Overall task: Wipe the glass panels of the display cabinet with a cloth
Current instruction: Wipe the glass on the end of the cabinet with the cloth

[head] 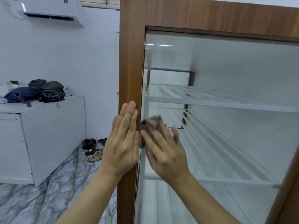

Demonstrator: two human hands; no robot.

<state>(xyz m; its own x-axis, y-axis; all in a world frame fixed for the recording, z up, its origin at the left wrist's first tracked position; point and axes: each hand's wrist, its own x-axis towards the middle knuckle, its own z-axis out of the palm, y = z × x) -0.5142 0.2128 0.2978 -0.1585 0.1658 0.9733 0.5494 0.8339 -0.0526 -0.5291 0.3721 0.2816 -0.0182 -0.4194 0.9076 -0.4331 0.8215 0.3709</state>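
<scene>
A tall display cabinet with a brown wooden frame (131, 65) fills the right half of the view. Its front glass panel (234, 78) shows white wire shelves behind it. My left hand (123, 143) lies flat, fingers together, against the frame's left upright. My right hand (163, 149) presses a dark mottled cloth (151, 122) onto the glass close to the panel's left edge, just right of my left hand. Most of the cloth is hidden under my fingers, and it looks blurred.
A low white cabinet (53, 136) stands at the left wall with helmets and caps (48, 90) on top. Several sandals (94, 149) lie on the marble-patterned floor (48, 199) beside it. An air conditioner (51, 11) hangs high on the wall.
</scene>
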